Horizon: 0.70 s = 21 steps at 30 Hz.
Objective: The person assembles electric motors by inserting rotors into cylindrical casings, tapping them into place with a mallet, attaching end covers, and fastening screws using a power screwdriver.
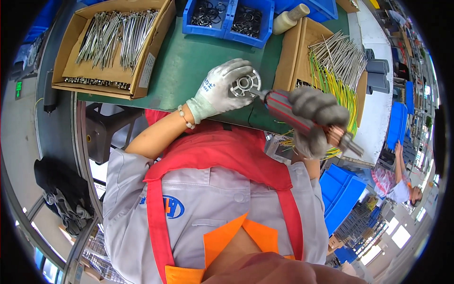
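Note:
My left hand [221,87], in a white work glove, is closed around a round silver metal part [244,84] with a ring-shaped rim and a hub in its centre. It holds the part just above the near edge of the green work surface [165,71]. To the right, my right hand [321,113], in a grey glove smeared by motion, grips a red and dark grey cylindrical power screwdriver [288,110]. The tool lies tilted, its thin tip pointing left at the metal part's lower right side. Whether tip and part touch, I cannot tell.
At the left a cardboard box [56,71] holds many long metal rods. Blue bins [227,35] with black rings stand at the back, beside a whitish bottle [291,19]. Another cardboard box [289,57] at the right holds rods and yellow-green wires [347,102]. Another person [399,189] is far right.

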### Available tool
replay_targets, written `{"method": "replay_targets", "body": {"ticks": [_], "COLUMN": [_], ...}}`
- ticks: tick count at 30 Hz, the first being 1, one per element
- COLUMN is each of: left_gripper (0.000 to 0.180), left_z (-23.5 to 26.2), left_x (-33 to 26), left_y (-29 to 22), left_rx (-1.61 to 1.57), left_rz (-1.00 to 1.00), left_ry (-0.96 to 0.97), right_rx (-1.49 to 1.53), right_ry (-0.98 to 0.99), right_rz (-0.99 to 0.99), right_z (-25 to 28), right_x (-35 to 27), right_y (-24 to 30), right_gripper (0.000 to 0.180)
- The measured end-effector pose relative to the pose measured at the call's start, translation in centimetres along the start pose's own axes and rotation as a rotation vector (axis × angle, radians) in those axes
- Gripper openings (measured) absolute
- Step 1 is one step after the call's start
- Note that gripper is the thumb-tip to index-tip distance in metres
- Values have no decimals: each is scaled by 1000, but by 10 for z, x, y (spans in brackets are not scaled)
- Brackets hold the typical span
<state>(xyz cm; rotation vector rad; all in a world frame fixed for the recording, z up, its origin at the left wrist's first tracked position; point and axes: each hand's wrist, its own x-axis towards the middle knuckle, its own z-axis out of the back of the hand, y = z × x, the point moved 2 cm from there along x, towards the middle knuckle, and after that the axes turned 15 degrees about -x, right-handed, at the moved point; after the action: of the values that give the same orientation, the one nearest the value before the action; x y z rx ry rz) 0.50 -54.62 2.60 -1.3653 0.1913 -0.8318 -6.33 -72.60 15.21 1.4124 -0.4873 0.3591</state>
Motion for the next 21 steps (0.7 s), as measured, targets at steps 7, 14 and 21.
{"method": "replay_targets", "body": {"ticks": [7, 14, 21], "left_gripper": [76, 74, 91], "left_z": [-3, 1, -2], "left_x": [-3, -38, -49], "left_y": [4, 32, 40], "left_rx": [-113, -167, -37], "left_rz": [32, 36, -48], "left_ry": [-63, 4, -1], "right_rx": [-227, -273, -213], "right_ry": [-27, -20, -19], "right_rz": [-411, -273, -284], "right_z": [-35, -75, -75], "right_x": [9, -37, -45], "right_y": [-36, -91, -89], "right_gripper": [21, 14, 18]}}
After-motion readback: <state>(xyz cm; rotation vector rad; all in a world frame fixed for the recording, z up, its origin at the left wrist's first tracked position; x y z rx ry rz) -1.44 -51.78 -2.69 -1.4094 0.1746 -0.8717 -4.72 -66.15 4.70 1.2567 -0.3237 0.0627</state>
